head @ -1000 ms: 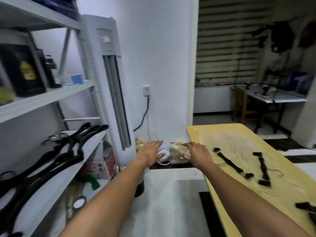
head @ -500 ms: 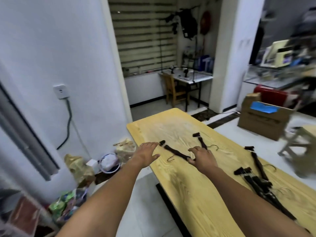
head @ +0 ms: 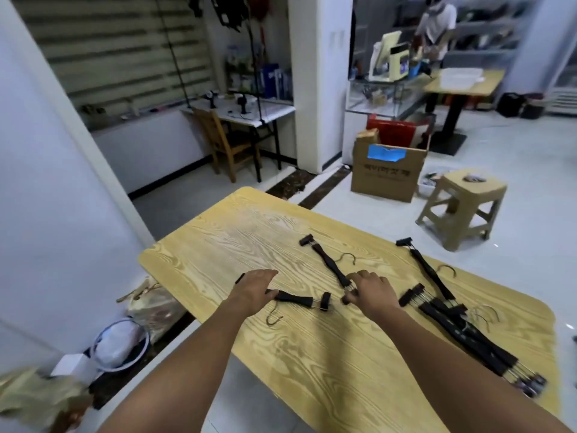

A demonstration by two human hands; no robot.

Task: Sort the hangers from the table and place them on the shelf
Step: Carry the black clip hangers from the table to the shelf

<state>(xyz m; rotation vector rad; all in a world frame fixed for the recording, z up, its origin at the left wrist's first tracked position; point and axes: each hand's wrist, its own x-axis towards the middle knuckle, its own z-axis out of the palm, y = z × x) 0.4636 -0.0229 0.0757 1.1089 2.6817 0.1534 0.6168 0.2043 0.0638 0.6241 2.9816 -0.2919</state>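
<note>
Yellow wood-grain bench [head: 281,354] carries black clip hangers w/ metal hooks. Left hand [head: 254,290] lies palm down on the left end of the near hanger [head: 299,300], fingers straight and not wrapped round it. This hanger lies crosswise nr the bench's left edge, w/ its hook [head: 274,317] pointing back toward the person and a clip [head: 325,300] at its right end.

Right hand [head: 371,292] is just right of that clip. Its fingers curl down round the near clip end of the middle hanger [head: 327,264], gripping it. The middle hanger lies flat and runs from the hand toward the bench's far corner, hook out to the right.

Third hanger [head: 427,270] lies alone closer to the right edge, approx parallel to the middle one and apart from both hands. Hanger pile [head: 462,332] is several hangers stacked lengthwise nr the right corner, just right of the right forearm, hooks sticking out on the edge side.

On the floor beyond the right edge stands a beige stool [head: 465,207], w/ a cardboard box [head: 387,173] bearing a blue patch behind it. Wooden chair [head: 228,142] sits at a white desk [head: 249,112] past the far corner. Bags [head: 156,307] lie on the floor below the left edge. Another person [head: 435,23] stands in the bkgd, blurred.
</note>
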